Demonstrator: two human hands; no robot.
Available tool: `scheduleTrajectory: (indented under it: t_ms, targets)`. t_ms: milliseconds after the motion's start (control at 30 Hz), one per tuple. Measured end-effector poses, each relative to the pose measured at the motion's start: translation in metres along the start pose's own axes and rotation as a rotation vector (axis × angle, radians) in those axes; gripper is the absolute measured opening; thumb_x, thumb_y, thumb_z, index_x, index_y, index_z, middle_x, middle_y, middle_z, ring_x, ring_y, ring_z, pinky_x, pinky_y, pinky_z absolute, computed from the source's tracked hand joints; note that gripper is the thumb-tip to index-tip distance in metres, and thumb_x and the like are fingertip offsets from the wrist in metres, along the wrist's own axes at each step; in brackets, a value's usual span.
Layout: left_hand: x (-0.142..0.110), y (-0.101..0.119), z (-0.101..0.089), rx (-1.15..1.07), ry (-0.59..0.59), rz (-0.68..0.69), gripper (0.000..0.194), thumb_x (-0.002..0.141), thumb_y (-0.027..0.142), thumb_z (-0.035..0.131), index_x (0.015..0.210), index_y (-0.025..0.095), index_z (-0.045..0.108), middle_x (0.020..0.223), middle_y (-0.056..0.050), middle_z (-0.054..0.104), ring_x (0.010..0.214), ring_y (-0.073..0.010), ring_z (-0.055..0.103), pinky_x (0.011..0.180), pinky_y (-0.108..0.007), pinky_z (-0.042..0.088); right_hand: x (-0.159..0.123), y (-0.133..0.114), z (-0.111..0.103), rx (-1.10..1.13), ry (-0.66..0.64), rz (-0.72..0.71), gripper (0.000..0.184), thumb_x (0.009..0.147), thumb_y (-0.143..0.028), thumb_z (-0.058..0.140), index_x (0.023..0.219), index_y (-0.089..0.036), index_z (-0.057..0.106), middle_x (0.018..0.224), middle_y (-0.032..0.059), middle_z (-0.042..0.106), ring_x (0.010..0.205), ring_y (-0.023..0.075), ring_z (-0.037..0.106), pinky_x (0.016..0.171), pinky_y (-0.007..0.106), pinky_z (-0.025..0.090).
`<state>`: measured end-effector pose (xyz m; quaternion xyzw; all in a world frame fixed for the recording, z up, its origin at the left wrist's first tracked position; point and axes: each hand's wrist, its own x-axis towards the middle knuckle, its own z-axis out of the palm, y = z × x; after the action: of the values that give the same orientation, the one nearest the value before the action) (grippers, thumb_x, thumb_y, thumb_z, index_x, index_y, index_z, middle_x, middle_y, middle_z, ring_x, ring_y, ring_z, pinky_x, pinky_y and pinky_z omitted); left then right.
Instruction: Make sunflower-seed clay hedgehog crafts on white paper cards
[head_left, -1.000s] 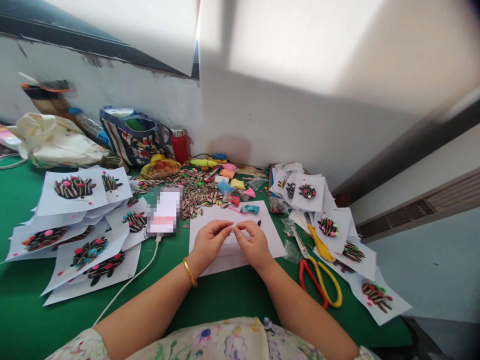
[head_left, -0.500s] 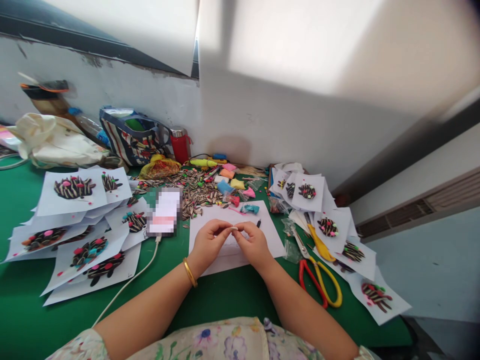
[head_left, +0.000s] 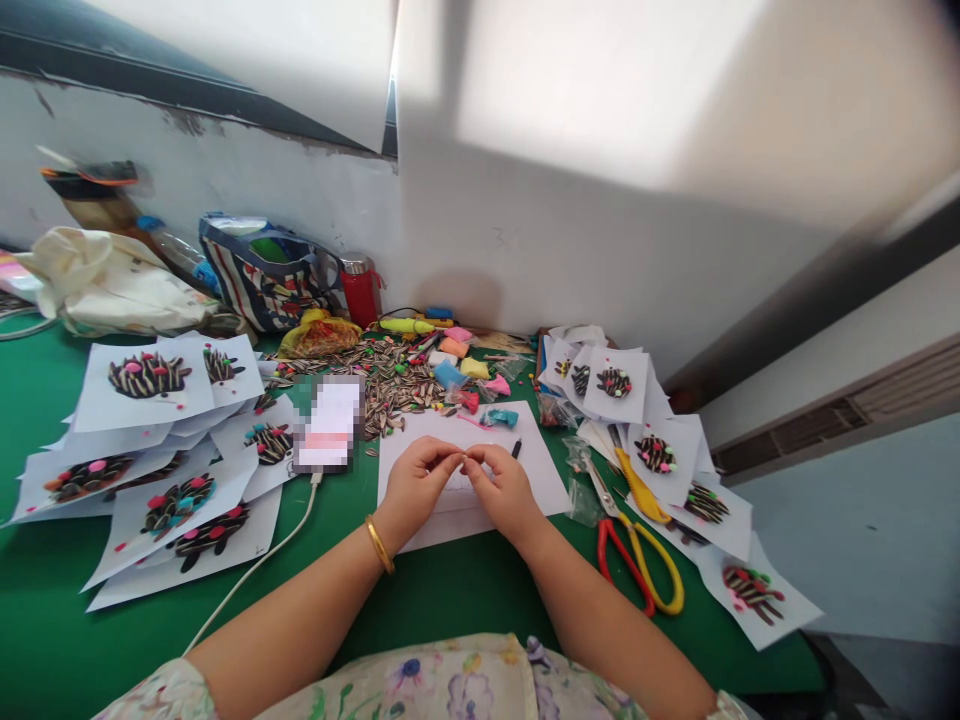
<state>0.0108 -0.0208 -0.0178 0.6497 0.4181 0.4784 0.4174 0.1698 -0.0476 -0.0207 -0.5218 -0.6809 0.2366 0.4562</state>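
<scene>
My left hand (head_left: 417,484) and my right hand (head_left: 504,487) meet fingertip to fingertip over a white sheet of paper (head_left: 540,470) on the green table (head_left: 450,590). Both hands are closed in a pinch on a tiny pale bit between them, too small to name. A gold bangle sits on my left wrist. A black pen (head_left: 517,446) lies on the sheet just beyond my right hand. A heap of striped sunflower seeds (head_left: 397,385) and lumps of coloured clay (head_left: 465,370) lie behind the sheet.
Sheets with finished seed pictures (head_left: 150,375) spread at the left and at the right (head_left: 660,455). A phone (head_left: 330,422) on a white cable lies left of the sheet. Scissors (head_left: 637,550) with red and yellow handles lie at the right. A striped bag (head_left: 262,270) and red flask (head_left: 361,290) stand by the wall.
My hands stay together over the sheet; the fingers shift slightly as they work the small bit. Nothing else has moved.
</scene>
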Motion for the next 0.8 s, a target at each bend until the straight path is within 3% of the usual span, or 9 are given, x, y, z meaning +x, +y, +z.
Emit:
scheduleTrajectory:
  t_ms: [100,300,533,800]
  targets:
    - [0.0004,0.0016,-0.0008,-0.054,-0.007,-0.013,0.015,0.084,0.034,0.065,0.084,0.021,0.073,0.085,-0.005,0.067,0.081,-0.0188,0.061,0.075,-0.031,0.047,0.0,0.0011,0.0004,0.017,-0.001,0.011,0.017,0.09,-0.035,0.059,0.098,-0.023,0.067,0.095,0.0038,0.071,0.091,0.0197,0.064,0.082,0.032,0.05]
    - [-0.0001,0.0021,-0.0014,-0.038,-0.049,0.002,0.016,0.085,0.032,0.064,0.091,0.023,0.075,0.089,-0.005,0.065,0.086,-0.0191,0.061,0.078,-0.031,0.047,0.0004,0.0011,-0.0002,-0.002,-0.023,-0.003,0.016,0.092,-0.032,0.056,0.085,-0.022,0.067,0.084,0.0028,0.069,0.084,0.0192,0.063,0.079,0.032,0.048]
    - [0.0006,0.001,-0.0013,0.032,-0.021,0.011,0.012,0.084,0.028,0.064,0.077,0.019,0.07,0.079,-0.003,0.063,0.076,-0.0164,0.058,0.07,-0.029,0.045,-0.0001,-0.002,0.002,-0.084,-0.031,-0.042,0.011,0.089,-0.026,0.058,0.084,-0.023,0.068,0.081,0.0013,0.069,0.081,0.0184,0.062,0.086,0.034,0.045]
    - [-0.0005,-0.0049,0.002,-0.082,-0.028,-0.07,0.022,0.081,0.035,0.067,0.094,0.019,0.071,0.094,-0.006,0.069,0.087,-0.0193,0.063,0.079,-0.033,0.05,0.0012,0.0002,-0.0011,-0.027,0.017,0.021,0.012,0.089,-0.026,0.056,0.087,-0.021,0.067,0.087,0.003,0.069,0.086,0.0186,0.062,0.081,0.031,0.046]
